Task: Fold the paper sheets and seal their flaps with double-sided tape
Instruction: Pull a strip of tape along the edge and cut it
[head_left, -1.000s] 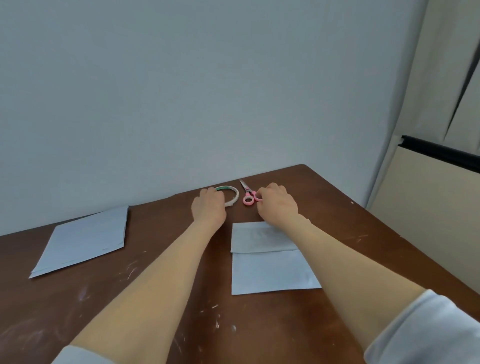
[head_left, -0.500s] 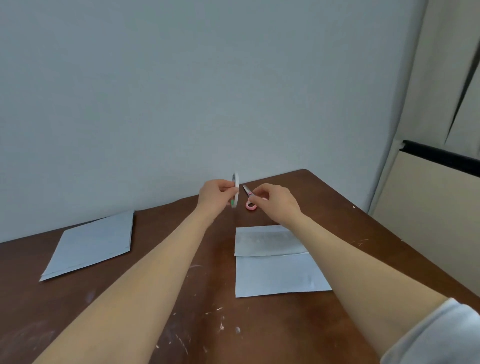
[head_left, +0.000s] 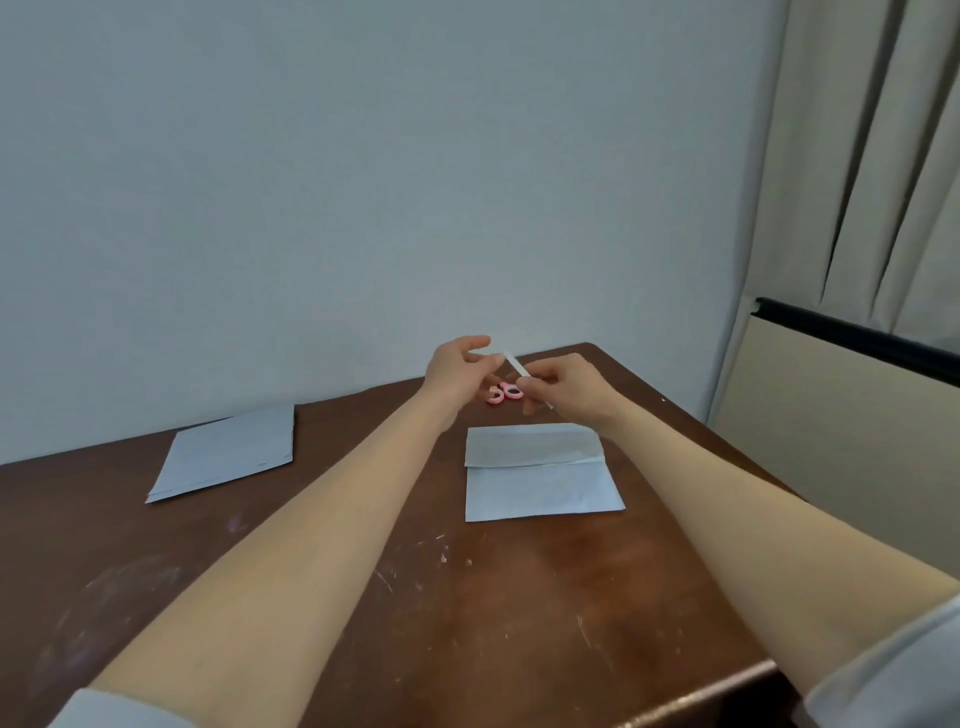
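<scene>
Progress looks early to me. One folded sheet (head_left: 540, 483) lies on the table (head_left: 415, 623) with its top flap turned down over the lower half. I can see no tape on it, so I judge that flap unsealed. Well apart to the left of the folded sheet, a stack of sheets (head_left: 228, 452) lies flat. As far as I can tell none of them is folded, so most of the job remains.

Just beyond the folded sheet's far edge, both hands are raised over the table with the tape roll (head_left: 519, 370) between them. The roll is turned edge-on to my camera and shows only as a thin, tilted white strip. My right hand (head_left: 569, 387) pinches its lower part with curled fingers. My left hand (head_left: 454, 374) reaches to the upper end with the thumb lifted. It is too blurred there to tell whether those fingers grip the roll or only touch it.

Below the hands, beyond the folded sheet, the pink scissors (head_left: 506, 393) rest on the table with nobody holding them.

My reading is that a strip has yet to be pulled free and cut.
</scene>
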